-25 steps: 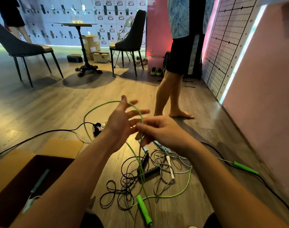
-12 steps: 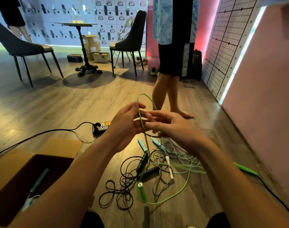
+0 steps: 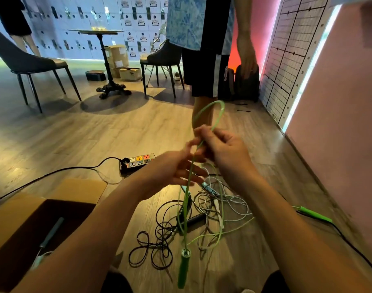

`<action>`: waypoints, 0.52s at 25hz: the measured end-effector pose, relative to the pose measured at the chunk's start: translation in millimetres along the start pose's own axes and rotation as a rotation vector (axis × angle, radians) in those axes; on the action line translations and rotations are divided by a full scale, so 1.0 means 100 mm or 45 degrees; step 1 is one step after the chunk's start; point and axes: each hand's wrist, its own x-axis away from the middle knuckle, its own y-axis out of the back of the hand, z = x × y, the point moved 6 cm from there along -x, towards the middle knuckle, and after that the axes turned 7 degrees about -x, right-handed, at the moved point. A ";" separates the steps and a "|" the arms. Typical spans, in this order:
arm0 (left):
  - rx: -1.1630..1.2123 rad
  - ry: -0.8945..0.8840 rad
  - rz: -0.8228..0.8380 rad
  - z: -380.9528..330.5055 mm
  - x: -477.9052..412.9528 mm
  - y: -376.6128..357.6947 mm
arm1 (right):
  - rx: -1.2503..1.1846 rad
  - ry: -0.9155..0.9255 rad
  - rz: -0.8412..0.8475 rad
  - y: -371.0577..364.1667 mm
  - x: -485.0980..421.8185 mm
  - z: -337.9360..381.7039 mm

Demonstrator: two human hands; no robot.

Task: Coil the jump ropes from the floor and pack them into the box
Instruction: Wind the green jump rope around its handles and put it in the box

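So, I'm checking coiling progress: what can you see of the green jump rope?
The green jump rope is a thin, glossy, plastic-looking cord. The right hand pinches it under a raised loop; the left hand meets it there, grip blurred. One green handle with a silvery cap dangles below; slack trails onto the floor tangle.

Head-worn view, forward and down, close

Both my forearms reach forward. My right hand (image 3: 221, 149) pinches the rope (image 3: 182, 269) with curled fingers. My left hand (image 3: 176, 168) is just beside it, its grip too blurred to tell.
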 end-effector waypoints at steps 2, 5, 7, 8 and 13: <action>-0.063 -0.054 0.088 -0.03 0.02 -0.10 | -0.115 0.044 -0.184 0.14 -0.06 0.00; 0.203 -0.193 -0.074 -0.13 -0.02 -0.04 | 0.051 -0.095 -0.106 0.18 -0.06 -0.10; 0.488 -0.256 -0.187 -0.16 -0.05 0.07 | 0.255 -0.264 0.229 0.05 0.01 -0.19; 0.611 -0.273 -0.232 -0.16 -0.06 0.12 | 0.321 -0.353 0.387 -0.01 0.07 -0.22; 1.075 -0.285 -0.464 -0.09 -0.07 0.31 | 0.803 -0.529 0.793 -0.15 0.26 -0.42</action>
